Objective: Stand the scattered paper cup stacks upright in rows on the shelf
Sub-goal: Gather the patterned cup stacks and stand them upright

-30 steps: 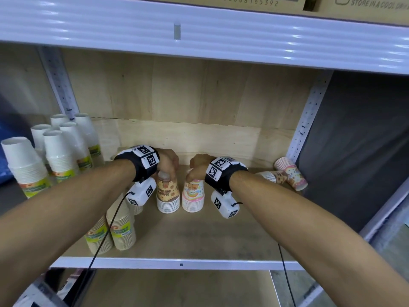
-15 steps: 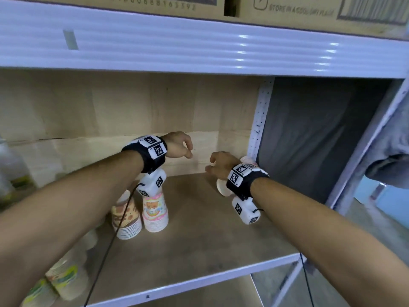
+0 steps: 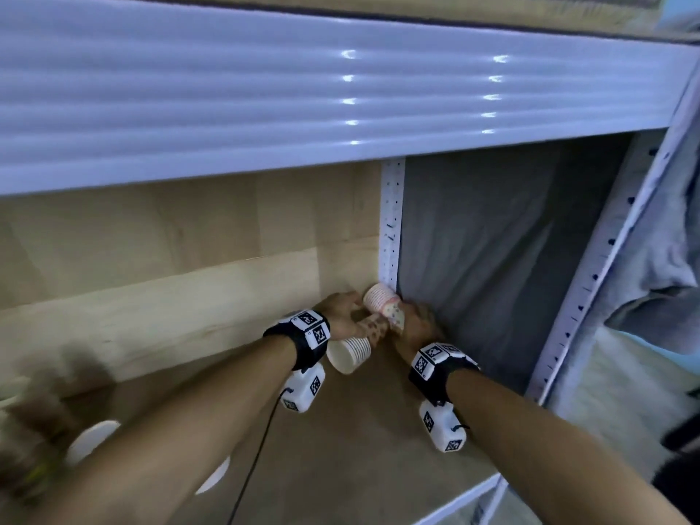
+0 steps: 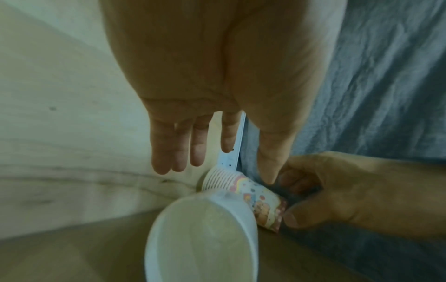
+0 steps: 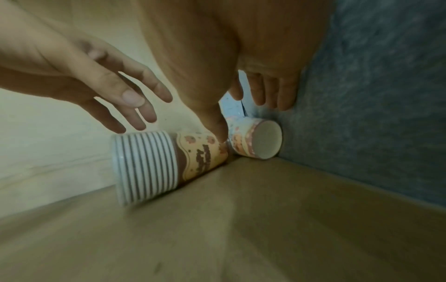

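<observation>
Two cup stacks lie on their sides in the shelf's back right corner. The brown-patterned stack (image 3: pixel 350 354) (image 4: pixel 202 238) (image 5: pixel 156 164) points its mouth toward me. The pink-patterned stack (image 3: pixel 380 301) (image 4: pixel 246 188) (image 5: pixel 255 139) lies against the grey cloth, its base toward my right hand. My left hand (image 3: pixel 341 316) (image 4: pixel 217 171) (image 5: pixel 130 106) hovers over the brown stack with straight fingers and holds nothing. My right hand (image 3: pixel 413 323) (image 4: pixel 313 194) (image 5: pixel 243 118) grips the pink stack's base end, thumb in front and fingers behind.
A wooden panel (image 3: pixel 189 297) backs the shelf board (image 3: pixel 360 449). Grey cloth (image 3: pixel 492 259) hangs on the right past a white perforated post (image 3: pixel 392 221). A white beam (image 3: pixel 341 89) runs low overhead. Blurred upright cups (image 3: pixel 94 437) stand at lower left.
Both hands left the two upright stacks in the middle and moved right to the back corner. The view swung right with them. My right hand took hold of the pink stack.
</observation>
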A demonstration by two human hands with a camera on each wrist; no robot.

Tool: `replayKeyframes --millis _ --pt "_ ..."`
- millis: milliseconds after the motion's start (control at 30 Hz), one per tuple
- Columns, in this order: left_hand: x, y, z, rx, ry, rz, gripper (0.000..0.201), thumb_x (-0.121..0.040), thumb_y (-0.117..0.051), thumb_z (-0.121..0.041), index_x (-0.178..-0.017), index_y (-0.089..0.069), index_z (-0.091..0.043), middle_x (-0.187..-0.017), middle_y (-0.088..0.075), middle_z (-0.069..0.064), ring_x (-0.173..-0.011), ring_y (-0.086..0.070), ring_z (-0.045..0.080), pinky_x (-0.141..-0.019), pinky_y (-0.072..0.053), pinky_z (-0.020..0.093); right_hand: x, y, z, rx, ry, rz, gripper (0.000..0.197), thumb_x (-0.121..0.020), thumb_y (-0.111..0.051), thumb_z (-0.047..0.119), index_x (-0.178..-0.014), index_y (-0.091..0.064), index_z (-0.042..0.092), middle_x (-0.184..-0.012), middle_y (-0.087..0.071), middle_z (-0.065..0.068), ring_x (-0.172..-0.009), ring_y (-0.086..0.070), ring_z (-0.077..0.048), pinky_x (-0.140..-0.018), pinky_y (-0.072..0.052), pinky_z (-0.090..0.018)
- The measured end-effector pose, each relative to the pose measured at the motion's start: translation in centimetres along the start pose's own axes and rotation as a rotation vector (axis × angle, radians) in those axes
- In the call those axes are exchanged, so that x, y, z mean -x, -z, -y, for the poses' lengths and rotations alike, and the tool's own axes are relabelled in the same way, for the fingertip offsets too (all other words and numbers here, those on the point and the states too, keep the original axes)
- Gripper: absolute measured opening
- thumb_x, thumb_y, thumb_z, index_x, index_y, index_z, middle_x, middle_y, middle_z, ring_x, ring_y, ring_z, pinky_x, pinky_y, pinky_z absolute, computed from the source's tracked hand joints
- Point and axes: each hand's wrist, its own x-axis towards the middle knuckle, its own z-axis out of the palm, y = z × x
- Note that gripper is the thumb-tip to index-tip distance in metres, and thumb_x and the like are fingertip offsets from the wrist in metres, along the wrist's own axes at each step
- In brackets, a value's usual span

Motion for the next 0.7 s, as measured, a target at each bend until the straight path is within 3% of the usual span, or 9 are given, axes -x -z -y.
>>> replayKeyframes --millis 67,200,400,500,700 --pt "-0.8 -1.1 0.1 0.033 -0.005 0.006 0.068 -0.078 -0.075 -0.04 -0.139 -0.047 -0.025 -0.137 -0.053 -0.004 -0.12 -0.054 0.02 -0.088 -0.044 0.026 -0.7 -0.8 -0.4 0.013 -0.024 -0.024 0.061 -0.084 -0.057 0.035 -0.141 -0.039 0.026 -0.14 -0.043 -0.006 -0.126 -0.043 -0.027 -0.101 -0.04 -0.04" --pt "-1.9 -2.5 0.3 0.014 -0.002 0.025 0.078 -0.073 -0.076 -0.044 -0.141 -0.044 -0.024 -0.14 -0.05 -0.001 -0.124 -0.051 0.022 -0.101 -0.045 0.035 -1.8 -1.8 -1.0 0.032 -0.009 -0.004 0.065 -0.081 -0.061 0.033 -0.141 -0.038 0.023 -0.138 -0.043 -0.009 -0.126 -0.043 -0.028 -0.104 -0.039 -0.038" --pt "-2.5 -4.0 1.3 -0.006 -0.009 0.117 0.091 -0.073 -0.077 -0.041 -0.149 -0.03 -0.027 -0.144 -0.047 0.0 -0.128 -0.049 0.024 -0.105 -0.043 0.04 -3.0 -2.8 -0.9 0.042 -0.038 -0.021 0.061 -0.086 -0.058 0.028 -0.142 -0.036 0.018 -0.138 -0.043 -0.012 -0.125 -0.044 -0.03 -0.098 -0.043 -0.039" --pt "-2.8 -4.1 1.6 -0.006 0.03 0.126 0.095 -0.07 -0.077 -0.044 -0.149 -0.029 -0.027 -0.142 -0.049 0.0 -0.125 -0.052 0.023 -0.102 -0.046 0.039 -3.2 -2.9 -0.6 0.049 -0.051 -0.002 0.061 -0.086 -0.06 0.031 -0.14 -0.036 0.017 -0.136 -0.045 -0.013 -0.123 -0.047 -0.03 -0.095 -0.047 -0.04" --pt "-2.9 -3.7 1.8 -0.008 0.074 0.143 0.089 -0.058 -0.077 -0.045 -0.138 -0.044 -0.026 -0.127 -0.059 0.0 -0.108 -0.06 0.021 -0.091 -0.054 0.04 -3.0 -2.8 -0.1 0.068 -0.057 -0.001 0.058 -0.088 -0.059 0.037 -0.138 -0.038 0.015 -0.135 -0.046 -0.014 -0.121 -0.05 -0.031 -0.094 -0.047 -0.039"
